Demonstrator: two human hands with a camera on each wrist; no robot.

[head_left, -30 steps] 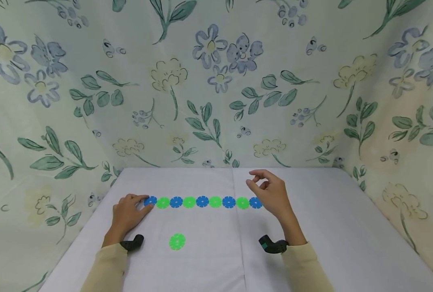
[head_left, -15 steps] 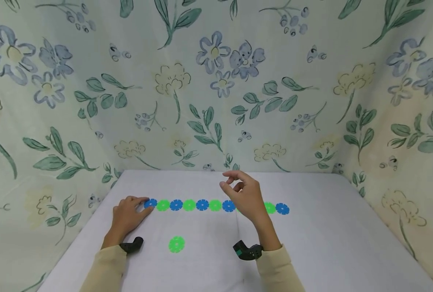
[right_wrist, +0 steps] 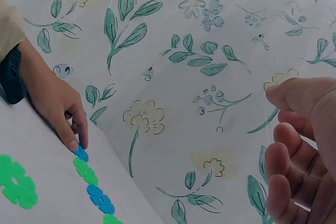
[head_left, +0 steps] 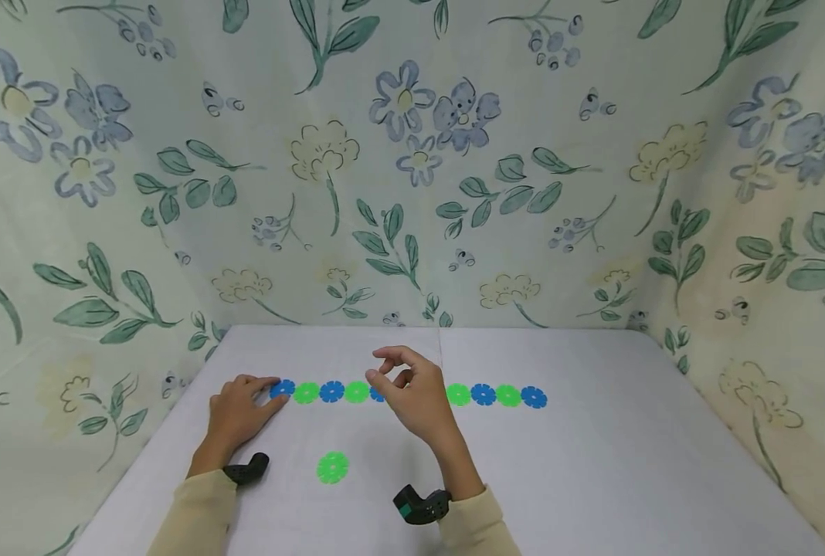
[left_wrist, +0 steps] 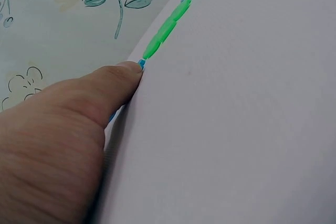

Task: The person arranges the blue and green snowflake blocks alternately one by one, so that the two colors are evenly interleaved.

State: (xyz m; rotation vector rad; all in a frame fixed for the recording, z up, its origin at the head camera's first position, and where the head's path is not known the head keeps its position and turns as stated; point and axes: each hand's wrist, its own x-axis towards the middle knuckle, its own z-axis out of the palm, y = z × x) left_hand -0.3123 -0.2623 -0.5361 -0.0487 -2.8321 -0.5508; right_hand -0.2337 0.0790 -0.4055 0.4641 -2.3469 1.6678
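A row of notched plastic snowflake discs, blue and green by turns, runs across the white table; one green disc stands second from its left end. My left hand pinches the leftmost blue disc between thumb and fingers. In the left wrist view the thumb covers most of that disc. Above the middle of the row hovers my right hand, fingers loosely bent, thumb and forefinger apart, holding nothing. It hides part of the row in the head view. A single green snowflake disc lies loose nearer to me.
The white cloth-covered table extends right of the row and meets a flower-patterned curtain at the back and sides. Black wrist cameras, one on the left and one on the right, sit at the sleeves.
My right hand has moved left over the row, from its right part to its middle, uncovering the discs at the right end. The left hand keeps its pinch on the leftmost blue disc.
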